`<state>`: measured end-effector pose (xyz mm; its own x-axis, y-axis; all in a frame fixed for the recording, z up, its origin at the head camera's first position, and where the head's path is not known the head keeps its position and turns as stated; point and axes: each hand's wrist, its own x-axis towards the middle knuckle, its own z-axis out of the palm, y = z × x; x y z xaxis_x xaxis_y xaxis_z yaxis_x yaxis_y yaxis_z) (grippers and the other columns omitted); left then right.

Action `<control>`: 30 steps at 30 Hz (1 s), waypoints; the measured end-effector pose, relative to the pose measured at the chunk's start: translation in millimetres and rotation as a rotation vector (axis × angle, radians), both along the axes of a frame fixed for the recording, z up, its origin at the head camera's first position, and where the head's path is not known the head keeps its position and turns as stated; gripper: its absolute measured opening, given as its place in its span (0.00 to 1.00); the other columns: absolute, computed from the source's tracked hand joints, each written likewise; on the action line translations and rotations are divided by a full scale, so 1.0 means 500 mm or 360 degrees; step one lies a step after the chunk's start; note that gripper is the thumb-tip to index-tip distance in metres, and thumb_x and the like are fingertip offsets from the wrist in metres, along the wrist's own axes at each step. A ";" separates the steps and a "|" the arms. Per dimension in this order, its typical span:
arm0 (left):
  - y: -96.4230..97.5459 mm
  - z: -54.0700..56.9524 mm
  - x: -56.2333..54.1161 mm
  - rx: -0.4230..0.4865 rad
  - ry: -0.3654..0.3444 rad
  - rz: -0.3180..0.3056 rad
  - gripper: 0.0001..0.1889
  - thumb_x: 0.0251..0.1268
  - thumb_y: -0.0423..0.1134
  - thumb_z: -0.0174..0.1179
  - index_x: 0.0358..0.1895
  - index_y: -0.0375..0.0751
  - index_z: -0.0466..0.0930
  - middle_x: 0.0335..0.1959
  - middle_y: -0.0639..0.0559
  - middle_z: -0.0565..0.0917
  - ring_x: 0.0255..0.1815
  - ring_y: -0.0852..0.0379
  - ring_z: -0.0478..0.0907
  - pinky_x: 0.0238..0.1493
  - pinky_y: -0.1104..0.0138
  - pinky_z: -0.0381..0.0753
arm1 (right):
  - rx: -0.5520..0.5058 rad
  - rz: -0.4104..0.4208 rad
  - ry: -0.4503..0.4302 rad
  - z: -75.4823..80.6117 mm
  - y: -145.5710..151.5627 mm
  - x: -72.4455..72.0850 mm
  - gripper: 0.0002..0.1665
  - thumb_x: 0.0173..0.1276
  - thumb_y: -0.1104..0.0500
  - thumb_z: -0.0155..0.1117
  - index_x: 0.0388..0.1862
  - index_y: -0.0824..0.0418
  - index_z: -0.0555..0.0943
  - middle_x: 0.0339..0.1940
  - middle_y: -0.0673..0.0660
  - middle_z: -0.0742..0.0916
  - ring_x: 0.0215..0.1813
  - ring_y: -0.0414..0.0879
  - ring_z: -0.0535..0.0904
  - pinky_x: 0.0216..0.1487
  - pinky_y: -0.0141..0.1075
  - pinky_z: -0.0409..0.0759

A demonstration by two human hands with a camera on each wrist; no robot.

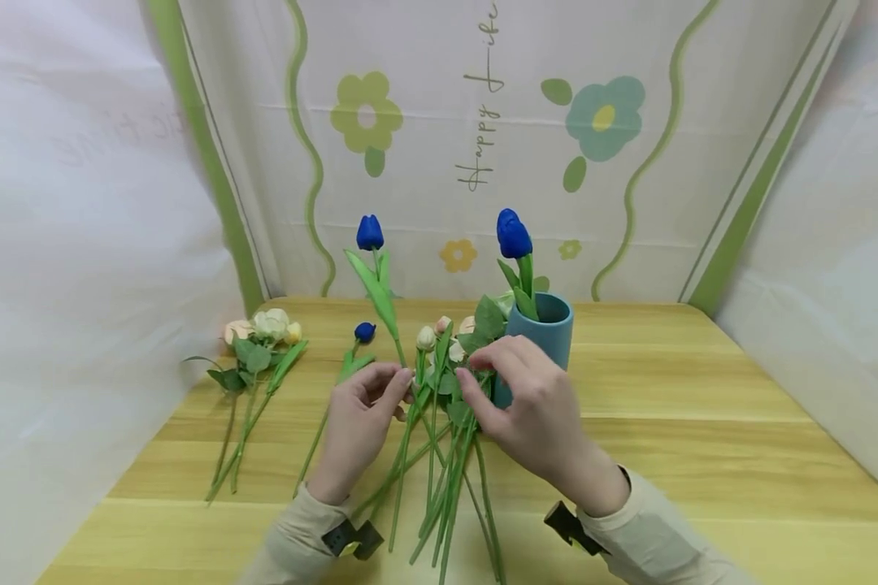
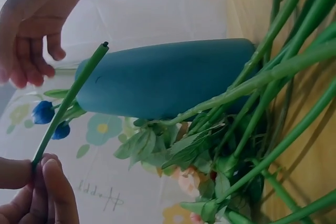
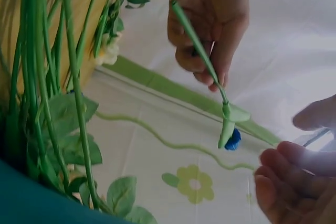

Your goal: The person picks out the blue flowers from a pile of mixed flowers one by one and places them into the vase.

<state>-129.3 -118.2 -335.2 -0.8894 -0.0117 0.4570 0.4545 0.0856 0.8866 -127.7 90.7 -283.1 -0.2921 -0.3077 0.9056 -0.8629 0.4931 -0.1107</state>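
My left hand (image 1: pixel 358 426) pinches the green stem of a blue tulip (image 1: pixel 370 233) between thumb and fingers. Its bloom points up, away from me. In the left wrist view, the bare cut end of that stem (image 2: pixel 86 72) sticks out past the fingertips. My right hand (image 1: pixel 534 406) hovers in front of the blue vase (image 1: pixel 556 331), thumb and fingers apart, with nothing visible between them. Blue tulips (image 1: pixel 514 236) stand in the vase. Below both hands lies a heap of mixed flowers (image 1: pixel 446 479), with pale blooms, leaves and long green stems.
Off to the left, a small bunch of pale roses (image 1: pixel 271 325) lies on the wooden table (image 1: pixel 666 487). Another blue tulip (image 1: pixel 365 332) lies beside my left hand. A printed curtain (image 1: pixel 424 162) hangs behind the table, with white cloth on both sides.
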 end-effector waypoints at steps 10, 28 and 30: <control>0.030 -0.024 -0.001 0.0021 0.0095 -0.0112 0.08 0.71 0.37 0.60 0.41 0.34 0.83 0.34 0.39 0.83 0.32 0.53 0.81 0.30 0.63 0.82 | 0.0292 -0.0071 -0.0464 -0.025 -0.013 0.001 0.06 0.64 0.57 0.70 0.33 0.59 0.85 0.31 0.49 0.84 0.35 0.41 0.80 0.34 0.34 0.79; 0.034 -0.034 0.014 -0.0019 0.0252 -0.0109 0.06 0.69 0.32 0.61 0.43 0.35 0.86 0.37 0.50 0.85 0.35 0.49 0.82 0.32 0.57 0.83 | 0.0478 -0.0018 -0.0729 -0.041 -0.025 0.006 0.04 0.64 0.58 0.69 0.32 0.57 0.85 0.30 0.47 0.84 0.31 0.37 0.78 0.31 0.32 0.78; 0.034 -0.033 0.015 -0.0012 0.0259 -0.0105 0.06 0.69 0.32 0.62 0.43 0.36 0.86 0.37 0.49 0.85 0.35 0.50 0.82 0.32 0.59 0.83 | 0.0492 -0.0004 -0.0748 -0.043 -0.027 0.006 0.04 0.65 0.58 0.69 0.31 0.57 0.85 0.29 0.47 0.84 0.30 0.36 0.78 0.30 0.31 0.78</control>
<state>-121.5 -101.4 -352.0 -0.8024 0.0482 0.5948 0.5967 0.0572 0.8004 -124.7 77.1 -304.4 -0.6434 -0.5372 0.5454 -0.7545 0.5655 -0.3330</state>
